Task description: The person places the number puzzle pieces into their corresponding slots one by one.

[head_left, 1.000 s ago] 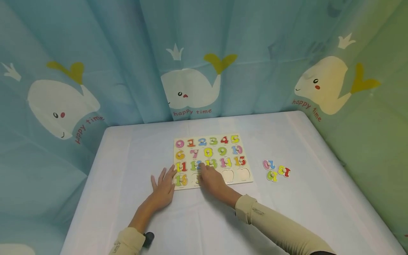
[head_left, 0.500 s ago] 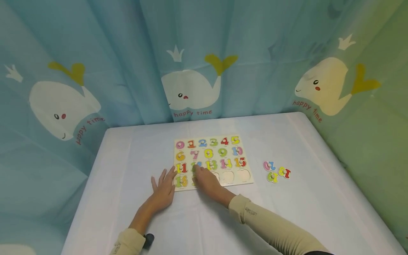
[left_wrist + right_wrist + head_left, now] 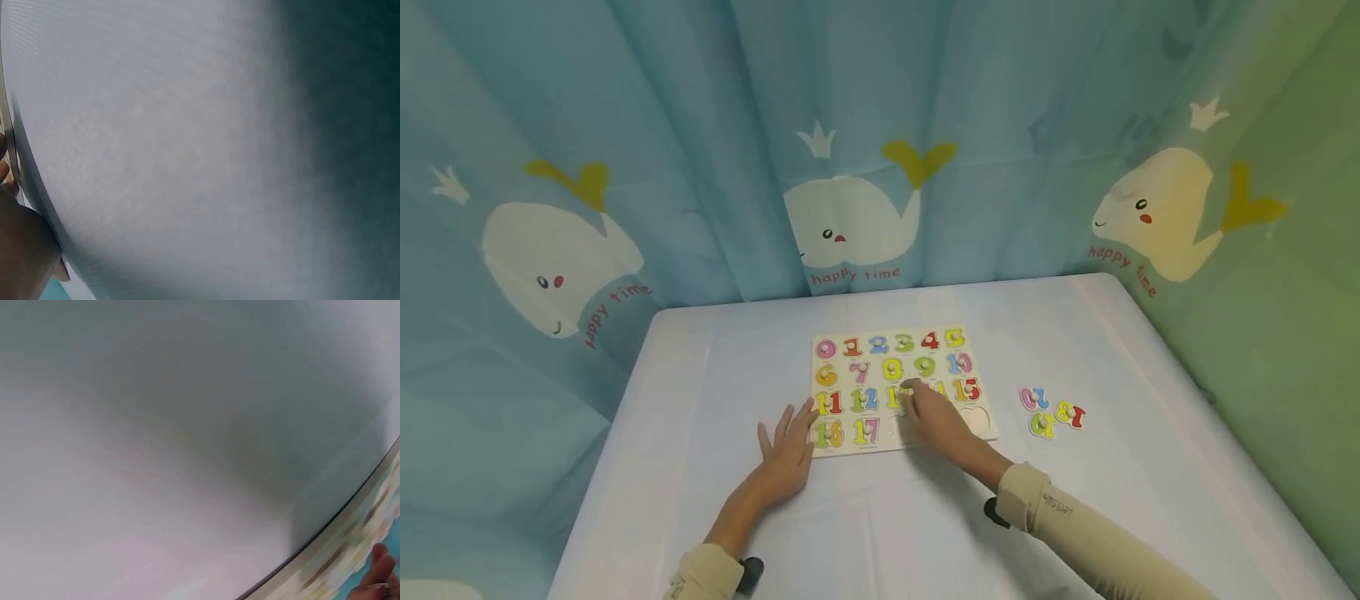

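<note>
White cloth covers the table (image 3: 685,467), and a number puzzle board (image 3: 898,442) sits flat near the middle of it. Left hand (image 3: 786,450) lies flat on the cloth with fingers spread and straight, fingertips touching the board's left edge next to the 16 piece (image 3: 828,433), holding nothing. Right hand (image 3: 936,417) is over the lower middle of the board, fingers reaching up around the 13 spot; can't really tell if it's pinching anything or just resting there, its fingers hide that bit. The 17 piece (image 3: 866,430) is seated in the bottom row right beside the 16, and the slots to the right of it look bare wood where they show past the hand. Three loose pieces (image 3: 1051,411) lie in a little cluster on the cloth, well apart from the board on its right side. Both arms are in beige sleeves (image 3: 1075,525). Behind the table hangs a blue curtain (image 3: 700,125) with white whales on it. Wrist views are basically blur, just cloth, a sliver of board edge and a bit of each hand.
</note>
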Available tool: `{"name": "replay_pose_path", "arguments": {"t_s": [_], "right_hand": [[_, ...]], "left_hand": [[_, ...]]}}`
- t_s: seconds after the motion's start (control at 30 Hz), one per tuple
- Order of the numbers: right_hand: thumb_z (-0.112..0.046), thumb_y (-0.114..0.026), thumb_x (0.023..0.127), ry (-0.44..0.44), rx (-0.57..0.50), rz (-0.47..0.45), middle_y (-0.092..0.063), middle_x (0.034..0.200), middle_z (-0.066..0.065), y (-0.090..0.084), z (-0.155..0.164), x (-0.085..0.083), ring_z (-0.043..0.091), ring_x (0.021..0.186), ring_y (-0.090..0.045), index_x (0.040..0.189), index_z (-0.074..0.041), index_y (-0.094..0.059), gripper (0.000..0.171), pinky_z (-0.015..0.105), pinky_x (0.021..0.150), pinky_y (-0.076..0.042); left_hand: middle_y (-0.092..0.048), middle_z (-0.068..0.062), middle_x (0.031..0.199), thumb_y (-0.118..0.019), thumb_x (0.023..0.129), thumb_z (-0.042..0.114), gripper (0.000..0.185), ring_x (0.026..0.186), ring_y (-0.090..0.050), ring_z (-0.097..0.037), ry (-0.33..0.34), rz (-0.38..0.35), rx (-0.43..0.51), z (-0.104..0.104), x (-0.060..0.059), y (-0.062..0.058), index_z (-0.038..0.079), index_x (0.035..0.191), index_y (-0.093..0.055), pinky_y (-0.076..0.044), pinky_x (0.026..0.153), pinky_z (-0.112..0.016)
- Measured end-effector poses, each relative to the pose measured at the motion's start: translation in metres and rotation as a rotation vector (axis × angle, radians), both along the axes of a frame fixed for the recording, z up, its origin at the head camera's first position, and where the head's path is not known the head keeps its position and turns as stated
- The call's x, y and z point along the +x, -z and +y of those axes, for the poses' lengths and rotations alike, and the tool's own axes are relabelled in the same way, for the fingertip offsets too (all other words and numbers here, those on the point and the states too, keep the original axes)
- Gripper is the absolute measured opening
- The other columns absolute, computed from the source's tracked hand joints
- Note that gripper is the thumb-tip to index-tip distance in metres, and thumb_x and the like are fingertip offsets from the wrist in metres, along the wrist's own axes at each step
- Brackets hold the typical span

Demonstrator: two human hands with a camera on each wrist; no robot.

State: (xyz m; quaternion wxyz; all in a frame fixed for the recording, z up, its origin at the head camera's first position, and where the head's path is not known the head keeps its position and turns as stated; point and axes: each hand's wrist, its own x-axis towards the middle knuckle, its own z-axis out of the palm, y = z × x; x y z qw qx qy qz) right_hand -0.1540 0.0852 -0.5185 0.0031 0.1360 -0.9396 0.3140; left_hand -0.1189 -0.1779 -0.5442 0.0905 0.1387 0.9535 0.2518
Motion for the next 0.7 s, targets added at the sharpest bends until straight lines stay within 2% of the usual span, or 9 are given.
{"name": "replay_pose_path", "arguments": {"t_s": [0.2, 0.37, 0.43, 0.6, 0.7], "right_hand": [[-0.011, -0.053, 0.095, 0.082, -0.009, 0.003, -0.056, 0.074, 0.002, 0.010, 0.057, -0.002, 0.014, 0.062, -0.047, 0.115, 0.001, -0.057, 0.024, 0.031, 0.056, -0.042], [-0.013, -0.054, 0.094, 0.109, -0.025, 0.027, -0.060, 0.085, 0.006, 0.004, 0.088, -0.009, 0.016, 0.067, -0.049, 0.118, -0.001, -0.057, 0.027, 0.031, 0.059, -0.042], [-0.012, -0.054, 0.094, 0.136, -0.028, 0.065, -0.061, 0.087, 0.007, 0.003, 0.099, -0.007, 0.016, 0.067, -0.049, 0.117, -0.001, -0.058, 0.026, 0.032, 0.059, -0.042], [-0.005, -0.052, 0.092, 0.212, -0.003, 0.202, -0.059, 0.090, 0.012, 0.007, 0.134, 0.005, 0.017, 0.068, -0.048, 0.113, 0.002, -0.060, 0.023, 0.032, 0.056, -0.042], [-0.002, -0.051, 0.092, 0.248, 0.008, 0.267, -0.056, 0.094, 0.016, 0.006, 0.158, 0.007, 0.017, 0.069, -0.047, 0.111, 0.006, -0.059, 0.022, 0.030, 0.054, -0.041]], "left_hand": [[-0.013, -0.010, 0.156, -0.040, 0.097, 0.016, 0.050, 0.140, -0.002, -0.037, 0.011, -0.017, -0.008, -0.002, 0.001, 0.000, 0.005, 0.144, -0.030, 0.016, 0.099, -0.064], [-0.014, -0.009, 0.156, -0.041, 0.097, 0.015, 0.050, 0.140, -0.002, -0.036, 0.002, 0.025, 0.004, -0.003, -0.011, -0.008, 0.006, 0.144, -0.030, 0.017, 0.099, -0.063], [-0.014, -0.008, 0.156, -0.041, 0.097, 0.015, 0.049, 0.140, -0.003, -0.036, 0.003, 0.032, 0.000, -0.002, -0.010, -0.006, 0.006, 0.144, -0.031, 0.016, 0.099, -0.063], [-0.017, -0.010, 0.155, -0.043, 0.096, 0.013, 0.049, 0.140, -0.006, -0.037, 0.004, 0.011, 0.007, -0.001, 0.002, -0.001, 0.005, 0.143, -0.033, 0.013, 0.099, -0.066], [-0.020, -0.010, 0.154, -0.044, 0.095, 0.012, 0.048, 0.139, -0.007, -0.038, -0.006, 0.022, 0.025, 0.000, 0.006, -0.002, 0.005, 0.142, -0.035, 0.012, 0.099, -0.067]]}}
